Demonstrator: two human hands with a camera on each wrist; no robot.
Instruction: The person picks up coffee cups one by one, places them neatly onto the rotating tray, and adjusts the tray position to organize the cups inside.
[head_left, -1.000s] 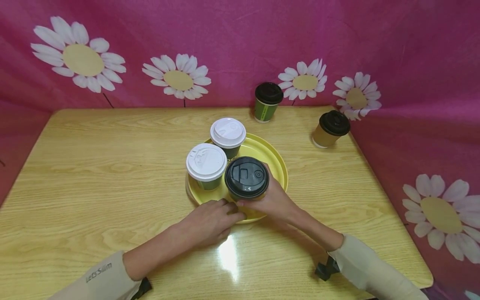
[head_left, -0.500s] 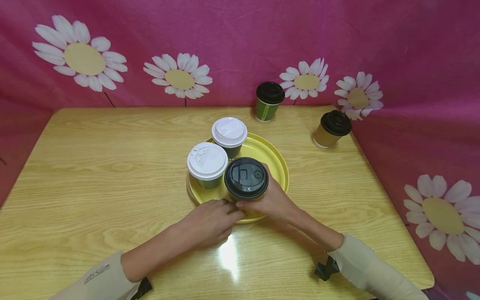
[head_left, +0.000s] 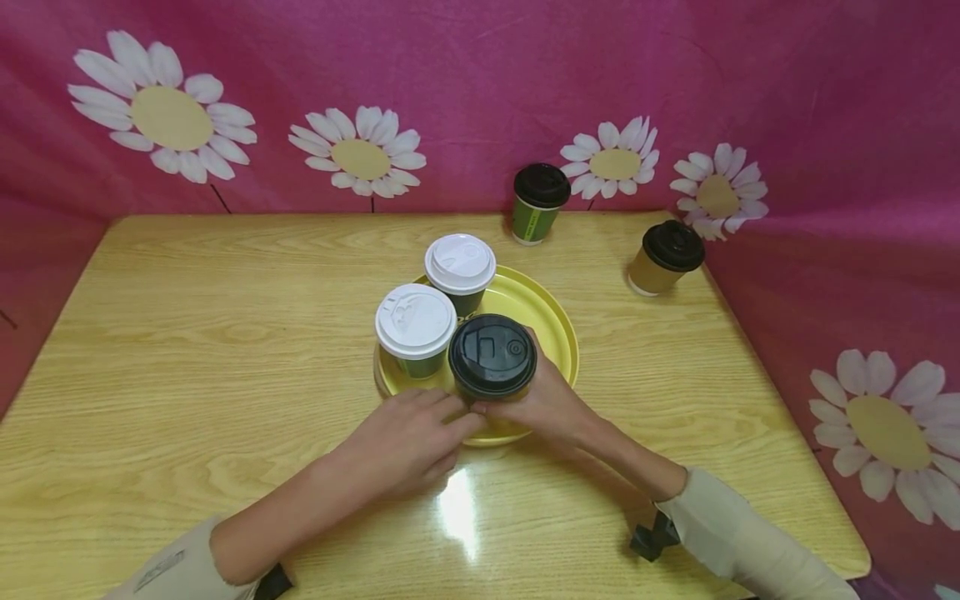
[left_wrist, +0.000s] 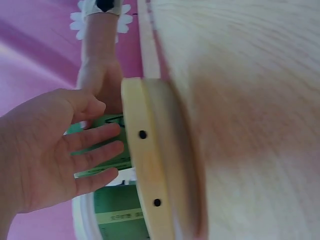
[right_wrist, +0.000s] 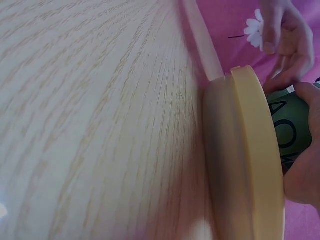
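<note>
While right hand (head_left: 550,402) grips the black-lidded cup (head_left: 492,357) at the near side of the yellow tray (head_left: 543,321), left hand (head_left: 408,437) beside it has fingers loosely extended; cup's likely light, crushable paper, so hold mid-body, gently

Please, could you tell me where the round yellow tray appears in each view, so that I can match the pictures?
Head: the round yellow tray is near the centre, seen from above.
Left wrist: near the centre, edge-on, reaching the bottom edge.
Right wrist: right of centre, edge-on, also reaching the bottom.
Shared landmark: the person's bare right hand, visible in all three.
</note>
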